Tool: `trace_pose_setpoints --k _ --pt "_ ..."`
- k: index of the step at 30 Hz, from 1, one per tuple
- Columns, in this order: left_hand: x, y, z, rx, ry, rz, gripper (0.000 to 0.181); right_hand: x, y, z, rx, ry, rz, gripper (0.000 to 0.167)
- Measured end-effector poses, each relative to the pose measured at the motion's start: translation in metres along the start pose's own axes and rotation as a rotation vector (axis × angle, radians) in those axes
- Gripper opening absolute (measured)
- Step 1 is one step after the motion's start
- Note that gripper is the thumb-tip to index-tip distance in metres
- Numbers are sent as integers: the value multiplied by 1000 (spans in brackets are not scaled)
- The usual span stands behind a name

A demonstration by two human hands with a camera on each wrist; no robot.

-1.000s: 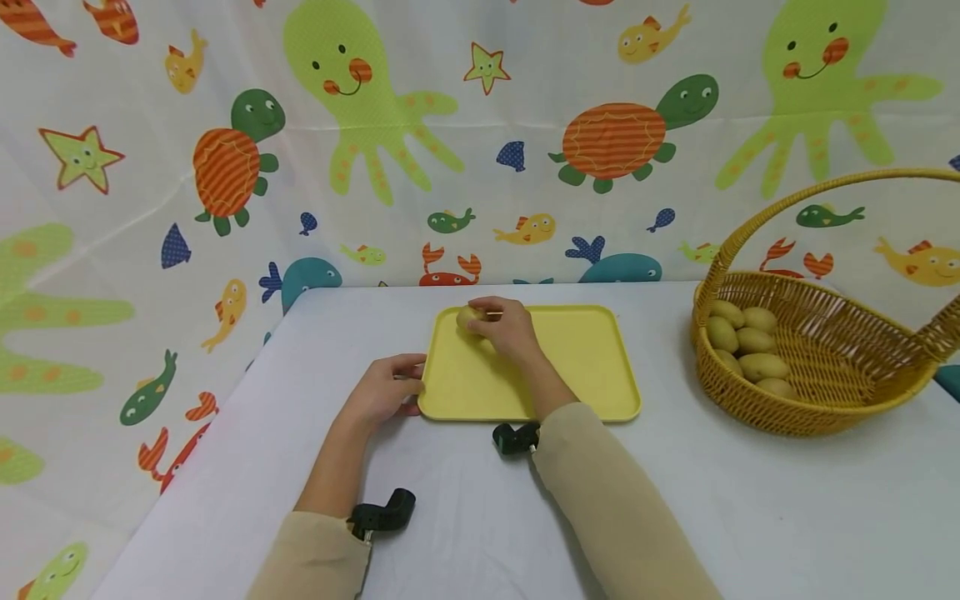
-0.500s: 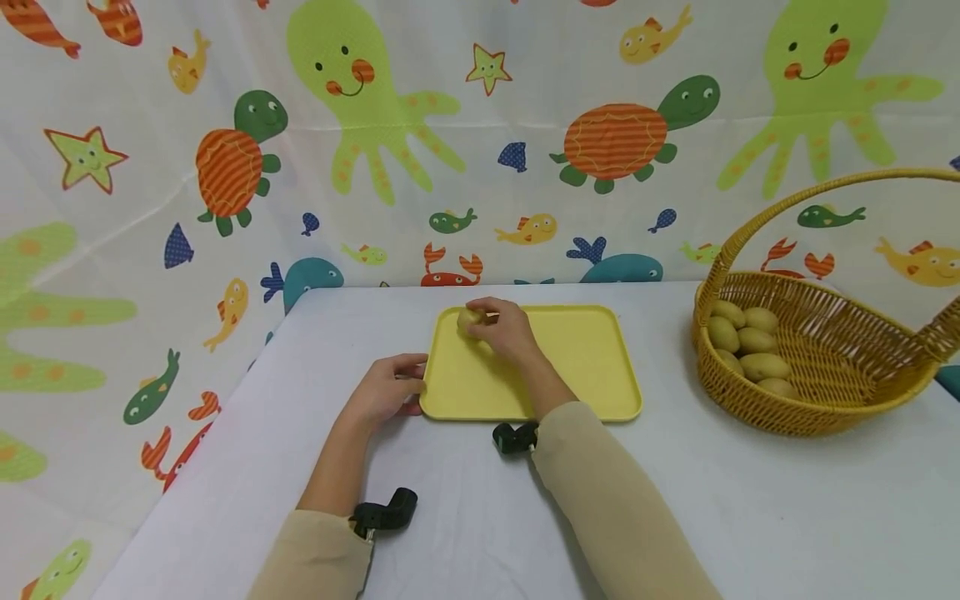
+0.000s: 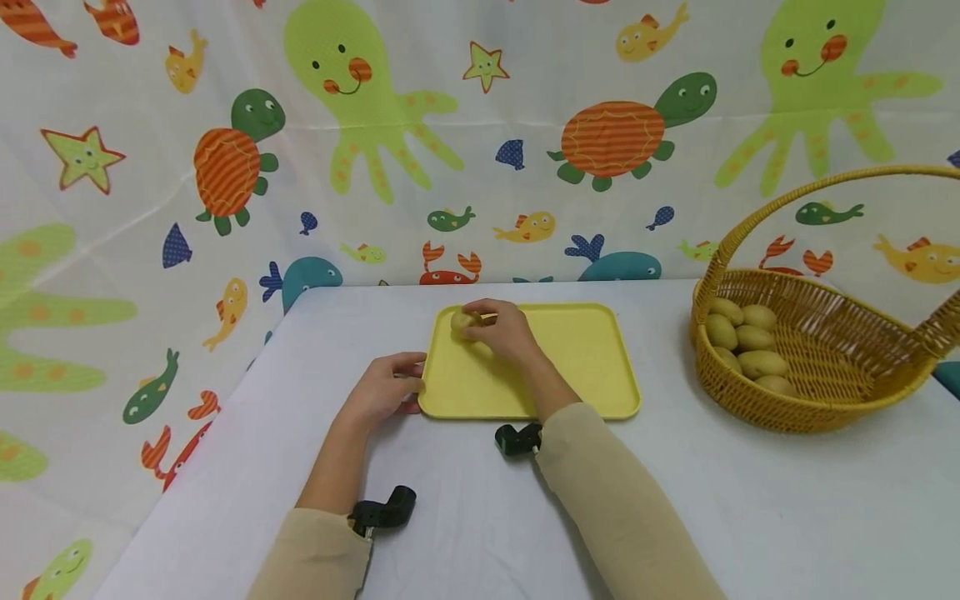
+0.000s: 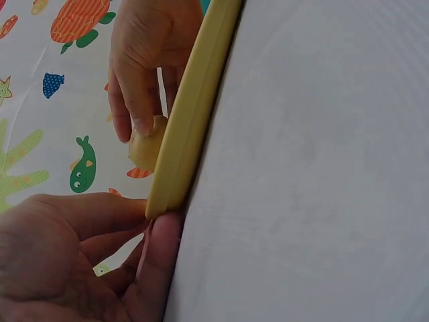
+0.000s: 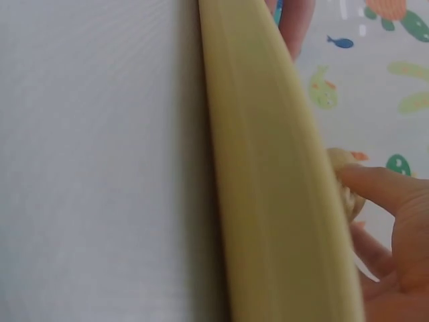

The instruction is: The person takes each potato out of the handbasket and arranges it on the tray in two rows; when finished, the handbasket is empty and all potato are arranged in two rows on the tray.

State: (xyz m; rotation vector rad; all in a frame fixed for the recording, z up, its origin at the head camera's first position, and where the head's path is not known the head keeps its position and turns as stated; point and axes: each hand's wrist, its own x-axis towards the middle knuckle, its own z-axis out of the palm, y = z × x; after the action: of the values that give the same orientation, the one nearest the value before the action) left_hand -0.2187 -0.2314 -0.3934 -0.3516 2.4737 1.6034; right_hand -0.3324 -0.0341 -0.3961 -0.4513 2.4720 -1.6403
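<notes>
While the bare right hand [image 3: 508, 332] is pinching a rounded, yellowish-brown potato [image 3: 460, 325] at the far left corner of a shallow, rectangular yellow tray [image 3: 573, 358], the bare left hand [image 3: 381, 390] is lightly gripping that tray's left rim, fingers slightly bent. Similar potatoes [image 3: 753, 339] are lying inside a golden-brown woven basket [image 3: 795, 417].

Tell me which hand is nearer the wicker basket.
Right. The right hand grips a potato at the far left corner of the yellow tray, left of the wicker basket; the left hand, farther left, touches the tray's left edge.
</notes>
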Motion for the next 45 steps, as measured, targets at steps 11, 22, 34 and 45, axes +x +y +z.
trace_pose_setpoints --k 11,22,34,45 --pt "3 3 6 -13 -15 6 53 -11 0 -14 20 35 -36 40" --pt "-6 -5 -2 29 -8 -13 54 -29 -9 -20 119 27 -111 42" --pt "-4 -4 -10 71 -12 0 55 -44 -19 -41 103 58 -146 39" --pt "1 -1 -4 63 -28 17 54 -57 -19 -66 100 58 -169 41"
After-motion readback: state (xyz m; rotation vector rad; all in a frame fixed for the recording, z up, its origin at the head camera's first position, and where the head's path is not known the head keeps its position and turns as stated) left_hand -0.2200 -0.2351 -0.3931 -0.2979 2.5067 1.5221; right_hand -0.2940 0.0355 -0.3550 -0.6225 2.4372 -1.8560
